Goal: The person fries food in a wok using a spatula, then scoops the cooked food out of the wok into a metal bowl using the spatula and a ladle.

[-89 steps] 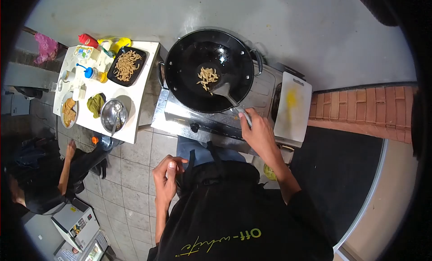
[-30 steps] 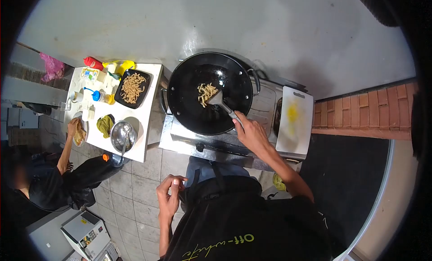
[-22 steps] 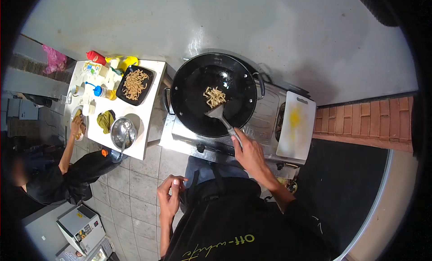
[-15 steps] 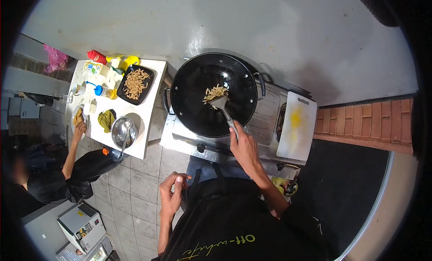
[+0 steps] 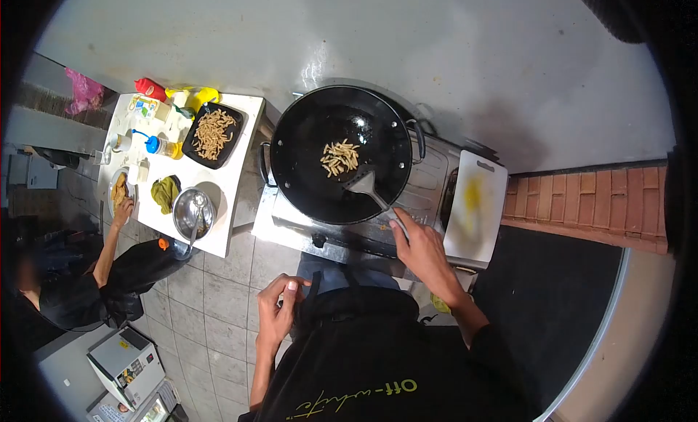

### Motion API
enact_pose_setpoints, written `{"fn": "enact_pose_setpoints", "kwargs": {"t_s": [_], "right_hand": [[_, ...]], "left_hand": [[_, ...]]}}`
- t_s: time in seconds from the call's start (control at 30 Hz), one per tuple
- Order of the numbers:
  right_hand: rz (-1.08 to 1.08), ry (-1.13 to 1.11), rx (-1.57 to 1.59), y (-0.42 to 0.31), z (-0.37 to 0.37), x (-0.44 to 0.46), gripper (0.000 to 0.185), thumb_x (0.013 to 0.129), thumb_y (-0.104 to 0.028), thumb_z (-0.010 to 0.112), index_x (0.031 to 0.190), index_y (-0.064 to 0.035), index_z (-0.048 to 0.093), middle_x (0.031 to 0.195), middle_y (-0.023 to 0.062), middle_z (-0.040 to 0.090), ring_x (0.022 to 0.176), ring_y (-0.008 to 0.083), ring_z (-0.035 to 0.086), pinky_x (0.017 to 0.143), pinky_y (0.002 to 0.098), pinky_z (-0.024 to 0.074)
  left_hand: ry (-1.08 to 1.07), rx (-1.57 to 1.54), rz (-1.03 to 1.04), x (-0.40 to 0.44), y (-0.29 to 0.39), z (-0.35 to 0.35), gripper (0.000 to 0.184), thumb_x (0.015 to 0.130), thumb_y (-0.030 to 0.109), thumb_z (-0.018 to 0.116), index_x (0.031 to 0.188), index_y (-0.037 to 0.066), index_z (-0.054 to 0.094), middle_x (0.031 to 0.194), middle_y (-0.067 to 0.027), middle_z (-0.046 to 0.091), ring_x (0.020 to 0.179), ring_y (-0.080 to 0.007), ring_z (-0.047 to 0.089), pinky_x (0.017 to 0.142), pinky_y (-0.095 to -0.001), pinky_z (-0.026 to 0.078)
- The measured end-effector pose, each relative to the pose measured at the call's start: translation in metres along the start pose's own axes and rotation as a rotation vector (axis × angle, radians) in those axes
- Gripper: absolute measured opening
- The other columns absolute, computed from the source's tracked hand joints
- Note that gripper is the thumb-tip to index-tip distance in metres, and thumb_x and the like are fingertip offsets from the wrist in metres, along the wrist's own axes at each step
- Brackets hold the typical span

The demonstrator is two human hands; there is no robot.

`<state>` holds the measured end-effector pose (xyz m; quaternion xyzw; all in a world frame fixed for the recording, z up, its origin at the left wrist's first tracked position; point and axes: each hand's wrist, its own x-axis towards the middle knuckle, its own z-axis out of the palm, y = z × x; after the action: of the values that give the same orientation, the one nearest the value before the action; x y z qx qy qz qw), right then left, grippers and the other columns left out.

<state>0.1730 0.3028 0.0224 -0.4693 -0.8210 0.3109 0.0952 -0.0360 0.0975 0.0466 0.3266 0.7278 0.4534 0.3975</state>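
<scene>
A large black wok [image 5: 313, 124] sits on the metal stove [image 5: 291, 222], with a small heap of pale brown strips [image 5: 339, 158] near its middle. My right hand [image 5: 424, 251] is closed round the handle of a grey spatula [image 5: 363, 183], at the wok's near right rim. The spatula's blade lies in the wok, just right of and below the strips. My left hand [image 5: 276, 306] hangs by my waist, away from the stove, with its fingers curled; whether anything is in them is hidden.
On the white table [image 5: 227, 226] are a black tray of strips [image 5: 212, 135], a metal bowl [image 5: 193, 211], a green cloth [image 5: 166, 194], bottles and a plate [image 5: 113, 194]. Another person's hand [image 5: 123, 210] touches its food. A stained white board [image 5: 474, 204] lies right of the wok.
The spatula and my right hand have moved right and down from the strips, which now lie loose below the wok's centre. My left hand stays by my waist.
</scene>
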Motion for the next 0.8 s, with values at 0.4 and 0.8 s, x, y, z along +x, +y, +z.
{"fn": "enact_pose_setpoints", "kwargs": {"t_s": [0.4, 0.8], "right_hand": [[0.262, -0.018, 0.329, 0.028, -0.016, 0.062, 0.036, 0.096, -0.033, 0.058, 0.106, 0.0012, 0.062, 0.058, 0.0076, 0.057, 0.049, 0.0194, 0.056, 0.048, 0.0341, 0.0418], [0.474, -0.447, -0.079, -0.037, -0.094, 0.172, 0.041, 0.098, -0.036, 0.052, 0.09, 0.0027, 0.059, 0.056, 0.0003, 0.044, 0.041, 0.0089, 0.037, 0.035, 0.0259, 0.0275]], "left_hand": [[0.027, -0.085, -0.06, 0.002, -0.016, -0.003, 0.033, 0.101, 0.019, 0.046, 0.09, -0.003, 0.068, 0.07, -0.0087, 0.058, 0.065, -0.0148, 0.057, 0.061, -0.0295, 0.045], [0.055, -0.21, -0.054, -0.009, -0.057, 0.005, 0.042, 0.104, 0.027, 0.043, 0.086, -0.005, 0.065, 0.072, -0.0066, 0.058, 0.065, -0.0119, 0.053, 0.062, -0.0275, 0.043]]}}
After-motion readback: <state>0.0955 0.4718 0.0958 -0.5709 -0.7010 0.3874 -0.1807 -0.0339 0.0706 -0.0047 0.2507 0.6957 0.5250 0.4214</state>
